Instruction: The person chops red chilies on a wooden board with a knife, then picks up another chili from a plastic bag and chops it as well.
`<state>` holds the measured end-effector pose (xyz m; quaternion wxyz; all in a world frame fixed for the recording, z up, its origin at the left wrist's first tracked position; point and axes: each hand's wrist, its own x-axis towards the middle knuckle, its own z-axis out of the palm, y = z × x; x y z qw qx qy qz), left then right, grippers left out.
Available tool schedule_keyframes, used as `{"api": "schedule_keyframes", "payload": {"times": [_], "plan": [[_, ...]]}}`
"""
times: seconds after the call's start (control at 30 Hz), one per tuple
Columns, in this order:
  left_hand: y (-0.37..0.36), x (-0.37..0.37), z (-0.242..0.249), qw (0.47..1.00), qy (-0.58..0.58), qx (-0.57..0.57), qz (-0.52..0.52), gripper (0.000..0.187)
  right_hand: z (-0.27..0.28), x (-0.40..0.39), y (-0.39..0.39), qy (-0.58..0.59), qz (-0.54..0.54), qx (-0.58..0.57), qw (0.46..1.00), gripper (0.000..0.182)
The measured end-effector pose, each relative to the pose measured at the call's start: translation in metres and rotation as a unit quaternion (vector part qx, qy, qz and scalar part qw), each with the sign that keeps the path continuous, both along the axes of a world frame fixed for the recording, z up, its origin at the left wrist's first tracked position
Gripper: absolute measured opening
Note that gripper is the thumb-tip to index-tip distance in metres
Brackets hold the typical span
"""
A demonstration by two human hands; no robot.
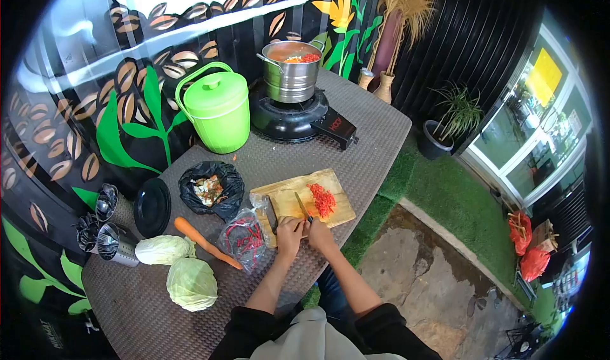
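A wooden cutting board (292, 187) lies on the table, with a pile of chopped red pieces (323, 200) on its right part. My right hand (319, 233) is closed round the handle of a knife (301, 205), whose blade points away over the board. Beside it my left hand (290, 228) is closed at the board's near edge; what its fingers hold, if anything, is too small to tell. A second dark blade (273, 214) lies at the board's left side. Left of the board is a clear plastic bag (245, 239) with red chillies.
Around the board are a carrot (206, 243), a cabbage (192, 284), a paler cabbage (164, 251) and a black bag (211, 190) of scraps. Farther back stand a green container (217, 111) and a steel pot (291, 77) on a black stove (286, 120). Metal utensil holders (117, 244) are at left.
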<state>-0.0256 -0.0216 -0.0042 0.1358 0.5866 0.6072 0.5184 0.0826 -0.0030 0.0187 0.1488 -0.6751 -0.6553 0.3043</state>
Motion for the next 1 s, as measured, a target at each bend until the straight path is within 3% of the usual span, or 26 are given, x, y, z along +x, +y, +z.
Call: {"api": "schedule_keyframes", "payload": {"times": [0.07, 0.27, 0.33, 0.43, 0.57, 0.67, 0.93, 1.0], "plan": [[0.000, 0.000, -0.001, 1.000, -0.011, -0.003, 0.000, 0.011, -0.003, 0.007, 0.009, -0.005, 0.078, -0.017, 0.997, 0.038], [-0.002, 0.001, 0.001, 1.000, -0.013, 0.000, 0.004, 0.011, 0.009, -0.011, -0.028, -0.016, -0.046, -0.009, 0.999, 0.038], [-0.002, 0.001, 0.003, 1.000, -0.007, -0.002, 0.006, 0.011, 0.000, -0.009, -0.020, -0.009, -0.046, -0.002, 0.999, 0.039], [-0.002, 0.001, 0.005, 1.000, 0.003, 0.005, 0.006, 0.011, -0.007, 0.003, 0.000, 0.002, 0.042, 0.008, 0.999, 0.040], [-0.001, 0.002, -0.003, 1.000, 0.001, 0.004, 0.018, 0.012, -0.002, 0.001, -0.015, -0.030, 0.046, -0.007, 0.998, 0.040], [-0.002, 0.001, -0.003, 1.000, -0.001, 0.004, 0.009, 0.012, 0.003, -0.010, -0.025, -0.042, -0.030, 0.021, 0.998, 0.041], [-0.003, 0.001, 0.000, 1.000, 0.012, 0.009, 0.009, 0.011, -0.009, 0.014, 0.004, -0.044, 0.085, -0.020, 0.995, 0.039], [-0.002, 0.001, -0.004, 1.000, 0.008, 0.011, 0.010, 0.011, 0.002, 0.006, -0.017, -0.049, 0.047, -0.020, 0.998, 0.039]]}}
